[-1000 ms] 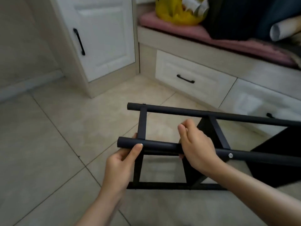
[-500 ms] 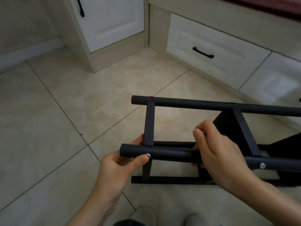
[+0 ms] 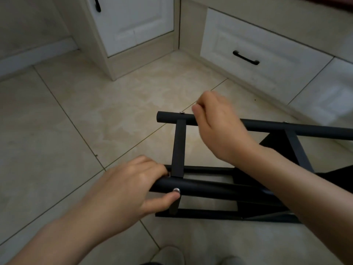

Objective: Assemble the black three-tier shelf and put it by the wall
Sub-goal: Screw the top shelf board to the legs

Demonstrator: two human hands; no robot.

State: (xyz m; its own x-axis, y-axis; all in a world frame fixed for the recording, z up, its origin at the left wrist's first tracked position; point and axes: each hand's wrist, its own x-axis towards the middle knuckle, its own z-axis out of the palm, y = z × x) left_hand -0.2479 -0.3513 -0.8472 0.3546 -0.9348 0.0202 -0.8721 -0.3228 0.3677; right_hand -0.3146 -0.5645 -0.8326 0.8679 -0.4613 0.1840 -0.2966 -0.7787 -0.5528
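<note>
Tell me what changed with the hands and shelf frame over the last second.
The right hand let go of the near tube and reached forward to the far tube, fingers curled beside its screw; grip unclear. The left hand keeps gripping the near tube's end. The frame stays on its side on the floor.

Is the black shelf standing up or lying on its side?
On its side: the shelf has its long posts running level over the floor, the left hand gripping the near one.

Soft daylight, wide-angle bending at edges, right side motion-blurred
</note>
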